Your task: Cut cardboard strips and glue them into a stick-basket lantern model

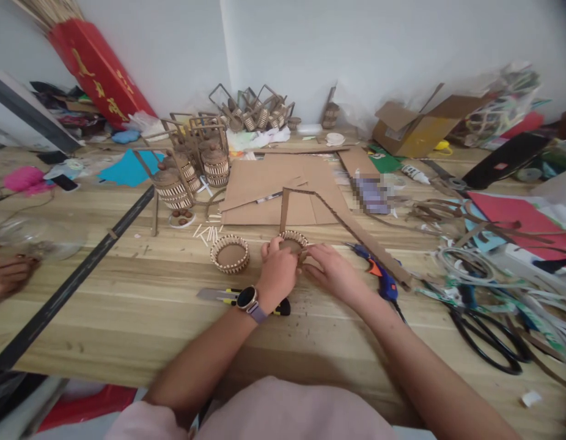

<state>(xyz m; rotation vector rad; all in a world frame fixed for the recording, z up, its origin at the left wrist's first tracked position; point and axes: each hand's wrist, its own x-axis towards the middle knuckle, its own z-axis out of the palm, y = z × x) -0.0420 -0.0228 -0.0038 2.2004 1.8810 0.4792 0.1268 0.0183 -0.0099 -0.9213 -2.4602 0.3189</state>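
A small round basket [294, 236] with a brown and cream rim stands on the table, partly covered by my hands. My left hand [279, 270] is closed on its near left side. At the near right side of the rim, the fingers of my right hand [329, 267] pinch together; the spot between the fingertips is partly hidden. A bent cardboard strip [347, 223] rises from the basket's far left edge, then slants down to the right. Left of my hands sits a second small basket [230, 254]. A utility knife [216, 294] lies partly beneath my left wrist.
To the right lie a blue glue gun [386, 283] and black-handled scissors [487, 342]. Flat cardboard [253, 177] lies beyond the baskets. Several finished baskets [170, 189] stand at the back left. Another person's hand [10, 275] rests at the left edge.
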